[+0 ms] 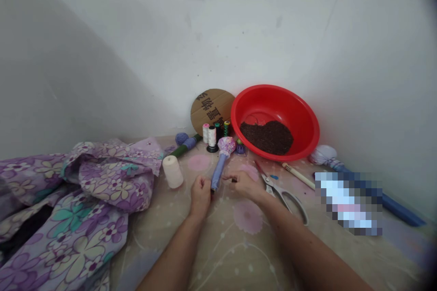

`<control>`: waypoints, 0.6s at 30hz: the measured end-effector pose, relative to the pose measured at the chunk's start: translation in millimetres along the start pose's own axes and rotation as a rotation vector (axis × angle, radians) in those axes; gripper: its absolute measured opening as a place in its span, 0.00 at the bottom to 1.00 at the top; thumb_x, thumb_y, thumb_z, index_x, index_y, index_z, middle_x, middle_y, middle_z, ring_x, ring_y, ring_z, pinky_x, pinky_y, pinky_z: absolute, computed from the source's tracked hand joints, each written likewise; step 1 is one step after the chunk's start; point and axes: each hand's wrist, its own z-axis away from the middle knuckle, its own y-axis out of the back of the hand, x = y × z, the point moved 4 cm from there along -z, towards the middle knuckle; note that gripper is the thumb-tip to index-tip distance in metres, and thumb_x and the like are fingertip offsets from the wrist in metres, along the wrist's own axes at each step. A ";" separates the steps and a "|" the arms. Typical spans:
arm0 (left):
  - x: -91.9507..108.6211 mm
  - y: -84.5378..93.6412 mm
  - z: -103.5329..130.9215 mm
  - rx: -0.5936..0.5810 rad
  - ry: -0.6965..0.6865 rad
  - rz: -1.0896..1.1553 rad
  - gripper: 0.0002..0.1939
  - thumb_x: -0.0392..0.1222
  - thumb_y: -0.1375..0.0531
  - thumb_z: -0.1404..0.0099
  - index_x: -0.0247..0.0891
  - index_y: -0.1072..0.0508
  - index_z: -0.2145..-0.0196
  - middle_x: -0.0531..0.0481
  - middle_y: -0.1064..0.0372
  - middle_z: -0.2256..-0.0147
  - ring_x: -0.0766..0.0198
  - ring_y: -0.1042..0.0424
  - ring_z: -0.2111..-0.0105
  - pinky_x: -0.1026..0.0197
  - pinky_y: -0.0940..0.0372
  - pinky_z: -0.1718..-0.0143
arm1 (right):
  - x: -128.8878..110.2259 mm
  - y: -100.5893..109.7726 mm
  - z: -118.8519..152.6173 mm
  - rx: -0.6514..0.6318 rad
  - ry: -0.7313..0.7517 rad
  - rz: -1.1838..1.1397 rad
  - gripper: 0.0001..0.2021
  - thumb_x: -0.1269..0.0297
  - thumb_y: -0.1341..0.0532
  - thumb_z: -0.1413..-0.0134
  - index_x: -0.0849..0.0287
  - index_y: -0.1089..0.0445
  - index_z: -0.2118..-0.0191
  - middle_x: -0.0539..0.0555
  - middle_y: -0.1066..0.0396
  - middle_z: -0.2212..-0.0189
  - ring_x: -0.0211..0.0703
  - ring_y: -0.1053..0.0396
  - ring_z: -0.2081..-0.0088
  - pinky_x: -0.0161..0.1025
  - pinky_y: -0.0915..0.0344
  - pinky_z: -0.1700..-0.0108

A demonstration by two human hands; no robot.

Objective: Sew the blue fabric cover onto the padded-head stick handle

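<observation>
A stick wrapped in blue cloth point(219, 171) lies at a slant in front of me, its far end a round padded head of floral fabric point(226, 145). My left hand point(200, 194) is closed around the near end of this stick, where a dark tip shows. Just to the right of the handle is my right hand point(244, 184), fingers curled in a pinch. Whatever sits between those fingers is too small to make out. Scissors point(282, 193) with grey handles rest on the table beside my right forearm.
A red basin point(307, 113) holding dark grains point(269, 137) leans at the back. Near it stand thread spools point(212, 135) and a cardboard disc point(208, 107). A white thread cone point(173, 173) is left, beside floral fabric point(112, 177). Another blue stick point(392, 204) lies right, near a pixelated patch.
</observation>
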 end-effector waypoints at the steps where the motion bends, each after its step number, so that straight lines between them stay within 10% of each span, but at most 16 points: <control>1: -0.7 0.1 -0.5 0.003 -0.005 -0.003 0.10 0.42 0.50 0.49 0.39 0.48 0.83 0.60 0.51 0.87 0.72 0.48 0.87 0.69 0.52 0.85 | 1.4 -5.2 0.3 -0.029 -0.009 -0.100 0.15 0.71 0.46 0.63 0.57 0.30 0.65 0.48 0.32 0.77 0.36 0.39 0.77 0.31 0.44 0.76; 8: -3.1 0.2 -2.5 0.003 -0.007 -0.015 0.09 0.42 0.50 0.49 0.39 0.47 0.82 0.61 0.51 0.87 0.72 0.48 0.87 0.69 0.51 0.85 | 4.8 -11.2 0.1 -0.017 -0.079 -0.393 0.08 0.62 0.43 0.64 0.61 0.39 0.84 0.43 0.49 0.89 0.30 0.53 0.85 0.30 0.53 0.83; 18: -5.4 -2.9 -2.0 -0.015 0.010 0.054 0.11 0.43 0.50 0.48 0.39 0.49 0.82 0.61 0.52 0.87 0.73 0.48 0.88 0.70 0.51 0.87 | -33.5 26.9 -1.1 0.036 0.119 -1.089 0.08 0.62 0.41 0.59 0.60 0.38 0.78 0.39 0.58 0.89 0.27 0.60 0.87 0.34 0.41 0.73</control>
